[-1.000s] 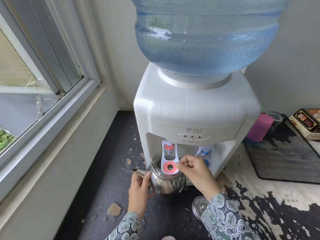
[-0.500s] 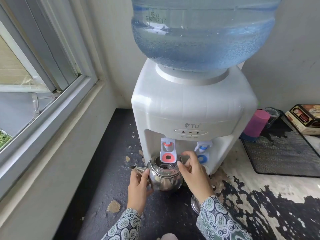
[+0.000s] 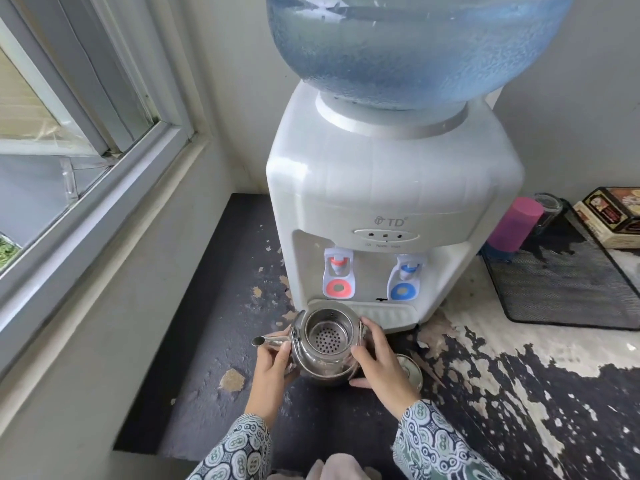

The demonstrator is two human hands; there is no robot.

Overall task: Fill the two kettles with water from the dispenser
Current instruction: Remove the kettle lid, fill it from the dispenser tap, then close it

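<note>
A white water dispenser (image 3: 388,188) with a big blue bottle (image 3: 412,46) stands on the counter. It has a red tap (image 3: 338,277) and a blue tap (image 3: 405,280). In front of its drip tray sits a lidless steel kettle (image 3: 325,344), strainer showing inside, spout pointing left. My left hand (image 3: 273,372) grips its left side below the spout. My right hand (image 3: 377,365) grips its right side. The kettle's lid (image 3: 410,370) lies on the counter just right of my right hand. Only one kettle is in view.
The dark counter (image 3: 221,289) has peeling paint. A window sill and wall run along the left. At the right lie a black mesh mat (image 3: 568,285), a pink cup (image 3: 516,223), a glass jar (image 3: 550,209) and a box (image 3: 613,216).
My right hand left the red tap lever and moved onto the kettle's side. Both hands have drawn the kettle out from under the tap, toward me.
</note>
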